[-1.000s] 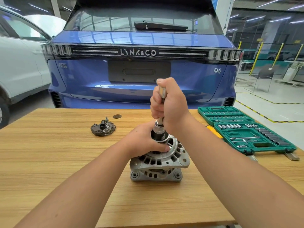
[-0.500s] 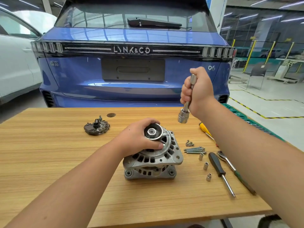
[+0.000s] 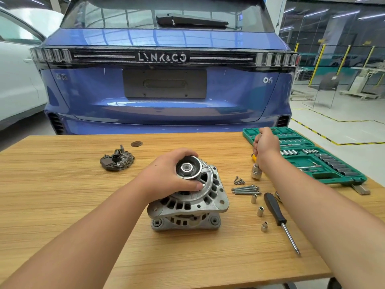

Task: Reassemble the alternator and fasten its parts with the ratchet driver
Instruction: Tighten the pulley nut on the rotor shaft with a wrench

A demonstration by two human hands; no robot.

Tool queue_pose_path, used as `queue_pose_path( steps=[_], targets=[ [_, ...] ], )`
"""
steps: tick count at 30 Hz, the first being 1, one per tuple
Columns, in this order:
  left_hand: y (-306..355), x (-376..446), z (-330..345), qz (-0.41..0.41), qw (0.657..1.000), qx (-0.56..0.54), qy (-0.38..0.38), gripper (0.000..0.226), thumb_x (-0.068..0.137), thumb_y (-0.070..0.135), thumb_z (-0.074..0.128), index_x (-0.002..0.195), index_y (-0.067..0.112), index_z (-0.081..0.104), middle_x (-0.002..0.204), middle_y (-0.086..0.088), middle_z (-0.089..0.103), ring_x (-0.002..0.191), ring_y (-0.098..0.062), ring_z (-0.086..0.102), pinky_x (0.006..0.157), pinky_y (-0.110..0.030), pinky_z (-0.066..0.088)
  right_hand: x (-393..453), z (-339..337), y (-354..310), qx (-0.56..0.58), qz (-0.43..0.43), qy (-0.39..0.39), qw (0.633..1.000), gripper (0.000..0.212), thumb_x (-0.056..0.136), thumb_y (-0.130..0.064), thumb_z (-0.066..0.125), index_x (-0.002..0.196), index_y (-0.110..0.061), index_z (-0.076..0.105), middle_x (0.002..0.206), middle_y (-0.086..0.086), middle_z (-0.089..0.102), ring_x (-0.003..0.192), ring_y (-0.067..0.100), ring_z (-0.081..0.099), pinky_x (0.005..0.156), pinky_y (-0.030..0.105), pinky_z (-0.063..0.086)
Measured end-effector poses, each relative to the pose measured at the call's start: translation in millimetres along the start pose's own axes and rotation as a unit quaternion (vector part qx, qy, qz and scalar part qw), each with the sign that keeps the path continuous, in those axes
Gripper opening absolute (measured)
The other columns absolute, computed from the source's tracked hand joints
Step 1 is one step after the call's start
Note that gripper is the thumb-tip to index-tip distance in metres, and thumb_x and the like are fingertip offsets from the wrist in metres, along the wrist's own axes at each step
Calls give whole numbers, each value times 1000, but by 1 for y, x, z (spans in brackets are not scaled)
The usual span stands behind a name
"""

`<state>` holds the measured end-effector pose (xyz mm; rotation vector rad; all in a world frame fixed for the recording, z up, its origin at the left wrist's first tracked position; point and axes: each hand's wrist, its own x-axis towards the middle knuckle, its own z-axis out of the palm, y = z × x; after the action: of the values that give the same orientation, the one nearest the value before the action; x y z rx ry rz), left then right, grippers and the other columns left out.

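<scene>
Two hands work at a wooden table (image 3: 62,205) in a garage. At centre frame, the left hand (image 3: 166,176) wraps its curled fingers round the black pulley (image 3: 188,167) atop one silver alternator (image 3: 187,205), which stands on the table. At right of centre, the right hand (image 3: 265,146) clenches the shaft of one ratchet driver (image 3: 255,172), held upright with its large socket end just above the tabletop. Between alternator and right arm lie a bundle of long bolts (image 3: 245,189), a small cluster of short screws (image 3: 238,180), three loose sockets (image 3: 260,211) and one black-handled screwdriver (image 3: 275,211). One dark rectifier plate (image 3: 117,160) rests at left of centre. One green socket case (image 3: 308,157) lies open at the right edge. Behind the table, one blue car (image 3: 166,90) shows "LYNK&CO" and "06"; one white car (image 3: 16,80) stands at upper left.
</scene>
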<state>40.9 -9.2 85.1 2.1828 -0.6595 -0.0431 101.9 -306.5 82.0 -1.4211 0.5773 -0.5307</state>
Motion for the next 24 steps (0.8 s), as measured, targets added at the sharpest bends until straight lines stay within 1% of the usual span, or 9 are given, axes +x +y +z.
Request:
queue_pose_path(
  steps=[6,9,11,13,16,18,21,23,24],
  targets=[
    [0,0,-2,-7,1000,0,-4,63,67,43,95,117,54,58,106,40,62,99,17,60,81,-12,45,11,-5,12,6,4,-2,1000,36,92,-37,45,60,-21,44,51,-3,44,52,16,36,58,34,33],
    [1,-1,-3,-11,1000,-5,-3,63,66,41,95,115,54,58,106,38,63,99,15,61,81,-11,45,13,-10,4,-41,-14,-3,999,27,94,-33,46,75,-16,55,76,7,61,67,21,51,69,39,41],
    [3,-2,-5,-12,1000,-13,-5,64,65,41,96,117,53,58,107,31,66,100,15,61,81,-10,45,14,-16,-3,-163,-69,14,984,28,97,-36,43,94,-14,59,103,11,65,93,30,57,83,44,43],
    [6,-3,-6,-8,1000,-24,-10,67,63,48,94,120,49,59,109,27,67,99,14,62,77,-7,46,6,-22,-10,-275,-162,40,947,34,99,-42,42,108,-15,60,116,9,60,110,31,52,92,44,41],
    [13,-8,-6,-8,999,-25,-19,69,59,69,75,123,48,59,105,32,66,96,16,61,70,-2,44,-31,-19,-22,-272,-313,28,910,24,97,-38,46,104,-20,61,116,5,56,115,27,47,94,38,37],
    [18,-13,-5,-9,1000,-25,-14,63,65,76,61,122,51,58,105,37,63,95,20,58,71,-5,43,-65,-7,-26,-243,-339,-29,908,19,96,-37,48,96,-23,60,109,1,58,108,24,51,88,35,38],
    [19,-18,0,7,996,-33,83,52,84,74,43,120,42,61,109,28,64,100,11,60,78,-21,44,-116,19,-17,-238,-223,-163,931,30,97,-47,48,105,-22,62,111,-2,64,98,16,56,72,29,37],
    [16,-21,2,0,981,-6,195,48,96,63,39,117,30,66,105,19,66,100,-4,63,74,-27,43,-138,32,-4,-228,-61,-238,942,51,97,-56,47,135,-23,56,131,-2,60,104,15,55,80,29,40],
    [14,-22,1,-18,973,23,230,44,100,58,40,116,26,66,104,14,67,99,-10,63,72,-29,42,-143,34,3,-224,6,-255,941,58,95,-60,49,140,-23,53,133,1,58,106,20,57,83,32,43]
  ],
)
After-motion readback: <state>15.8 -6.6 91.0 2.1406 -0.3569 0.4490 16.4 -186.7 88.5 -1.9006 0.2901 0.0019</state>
